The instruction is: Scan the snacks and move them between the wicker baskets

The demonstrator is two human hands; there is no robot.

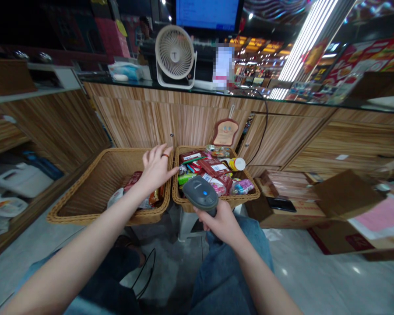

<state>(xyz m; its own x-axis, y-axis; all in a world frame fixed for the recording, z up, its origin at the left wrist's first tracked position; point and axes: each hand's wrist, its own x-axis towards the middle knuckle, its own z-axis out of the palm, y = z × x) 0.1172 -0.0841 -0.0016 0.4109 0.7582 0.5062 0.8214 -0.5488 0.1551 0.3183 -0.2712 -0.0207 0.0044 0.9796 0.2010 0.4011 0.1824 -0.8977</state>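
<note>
On my feed, the right hand has its grip closed round the handle of a barcode scanner, whose head hangs over the near rim of the right wicker basket, heaped with snack packets. The left hand holds its grip loosely open, thumb out towards that basket, above the left wicker basket's inner edge; I can't tell whether it touches the rim.

gray scanner is sitting tilted in the right hand, blue light glowing, brown packets lying heaped just beyond lol
</note>
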